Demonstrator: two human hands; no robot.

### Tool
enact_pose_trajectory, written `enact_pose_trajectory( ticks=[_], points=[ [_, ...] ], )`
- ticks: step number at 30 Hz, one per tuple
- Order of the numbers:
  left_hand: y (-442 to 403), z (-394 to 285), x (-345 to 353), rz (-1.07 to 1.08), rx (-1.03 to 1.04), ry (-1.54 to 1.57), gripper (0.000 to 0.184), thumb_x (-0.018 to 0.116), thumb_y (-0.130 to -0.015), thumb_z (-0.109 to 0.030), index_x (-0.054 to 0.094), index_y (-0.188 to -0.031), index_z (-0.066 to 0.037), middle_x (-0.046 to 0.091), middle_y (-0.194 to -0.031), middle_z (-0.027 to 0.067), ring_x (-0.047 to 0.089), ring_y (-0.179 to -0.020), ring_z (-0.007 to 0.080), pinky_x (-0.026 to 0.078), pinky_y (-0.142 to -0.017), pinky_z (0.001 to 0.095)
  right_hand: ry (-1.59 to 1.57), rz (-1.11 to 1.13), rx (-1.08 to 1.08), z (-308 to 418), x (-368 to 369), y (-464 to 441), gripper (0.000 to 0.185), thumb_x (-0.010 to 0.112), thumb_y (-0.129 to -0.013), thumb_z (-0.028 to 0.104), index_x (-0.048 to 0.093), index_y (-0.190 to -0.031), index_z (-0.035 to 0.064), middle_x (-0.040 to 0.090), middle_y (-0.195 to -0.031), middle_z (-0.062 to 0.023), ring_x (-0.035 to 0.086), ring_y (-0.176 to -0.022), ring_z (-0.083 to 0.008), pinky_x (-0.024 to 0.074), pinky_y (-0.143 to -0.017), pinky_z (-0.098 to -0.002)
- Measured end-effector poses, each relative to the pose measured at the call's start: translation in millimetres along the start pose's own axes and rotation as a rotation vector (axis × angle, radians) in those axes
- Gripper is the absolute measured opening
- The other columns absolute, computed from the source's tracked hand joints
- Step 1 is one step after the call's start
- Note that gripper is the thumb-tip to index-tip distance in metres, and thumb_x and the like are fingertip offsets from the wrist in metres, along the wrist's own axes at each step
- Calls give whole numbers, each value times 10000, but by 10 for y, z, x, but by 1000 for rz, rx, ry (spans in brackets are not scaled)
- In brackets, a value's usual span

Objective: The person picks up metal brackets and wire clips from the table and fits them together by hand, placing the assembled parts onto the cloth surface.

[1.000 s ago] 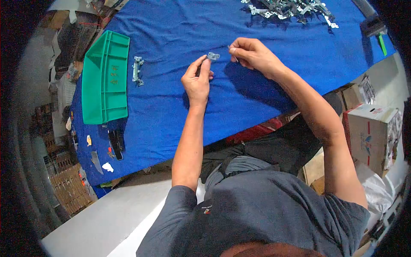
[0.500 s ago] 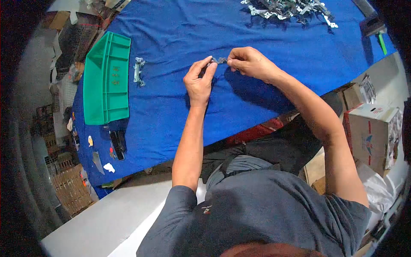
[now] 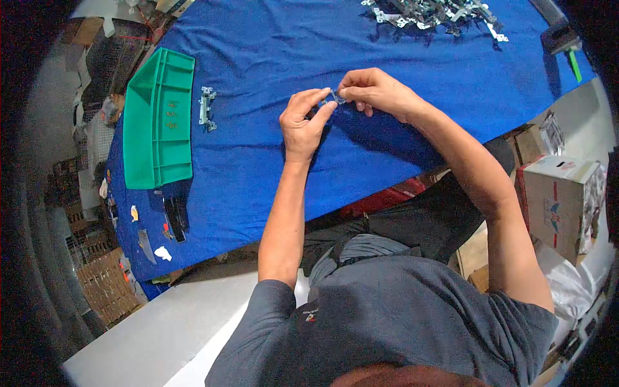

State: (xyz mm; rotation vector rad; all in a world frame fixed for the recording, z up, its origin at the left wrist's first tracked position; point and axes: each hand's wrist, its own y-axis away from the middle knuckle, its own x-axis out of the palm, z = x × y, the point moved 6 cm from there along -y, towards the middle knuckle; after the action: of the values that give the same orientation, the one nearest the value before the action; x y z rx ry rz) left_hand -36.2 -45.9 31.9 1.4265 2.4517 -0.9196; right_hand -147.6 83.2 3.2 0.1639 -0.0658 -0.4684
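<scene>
A small silvery metal bracket (image 3: 337, 97), partly hidden by fingers, is held just above the blue cloth. My left hand (image 3: 305, 124) pinches its left end between thumb and fingers. At the other end, my right hand (image 3: 380, 95) grips it with thumb and forefinger, the lower fingers curled loosely. A similar metal bracket (image 3: 207, 109) lies on the cloth to the left of my hands. Beside that stands a green plastic tray (image 3: 174, 151) with several small brass-coloured pieces (image 3: 171, 115) inside.
A pile of metal brackets (image 3: 438, 14) lies at the far side of the blue cloth (image 3: 271, 58). Near the left edge are a black object (image 3: 174, 219) and white scraps (image 3: 163, 253). A cardboard box (image 3: 558, 200) stands right of the table.
Both hands have come closer together around the bracket, which is now turned to a different angle. My right hand has shifted slightly left.
</scene>
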Motion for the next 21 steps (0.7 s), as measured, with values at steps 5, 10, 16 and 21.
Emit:
enact_pose_trajectory(
  ticks=[5, 10, 16, 21],
  points=[
    [10, -24, 26, 20, 21, 16, 257, 793, -752, -35, 753, -1005, -51, 724, -986, 89, 661, -865, 168, 513, -757, 281, 9, -38, -5, 5, -12, 16, 188, 584, -978, 244, 615, -982, 59, 564, -762, 28, 495, -633, -42, 397, -502, -204],
    [2, -8, 32, 27, -35, 56, 245, 784, -768, -41, 750, -1011, -44, 725, -987, 84, 662, -836, 139, 509, -724, 258, -52, -170, -124, 70, -4, 6, 202, 566, -998, 266, 593, -969, 68, 591, -777, 17, 460, -583, -39, 358, -480, -197],
    [2, -37, 72, 99, 122, -16, 214, 737, -842, -30, 728, -1055, -18, 720, -979, 86, 666, -854, 139, 523, -776, 264, -156, -190, -67, 26, -68, -2, 204, 550, -1009, 265, 585, -975, 67, 614, -798, 17, 444, -560, -35, 346, -480, -190],
    [75, 227, -19, -167, -326, 244, 192, 633, -960, -94, 687, -1110, 13, 711, -890, 73, 638, -667, 92, 528, -593, 225, -112, -150, -122, 70, -75, 19, 177, 586, -982, 232, 606, -982, 57, 619, -775, 17, 462, -584, -34, 356, -490, -200]
  ],
)
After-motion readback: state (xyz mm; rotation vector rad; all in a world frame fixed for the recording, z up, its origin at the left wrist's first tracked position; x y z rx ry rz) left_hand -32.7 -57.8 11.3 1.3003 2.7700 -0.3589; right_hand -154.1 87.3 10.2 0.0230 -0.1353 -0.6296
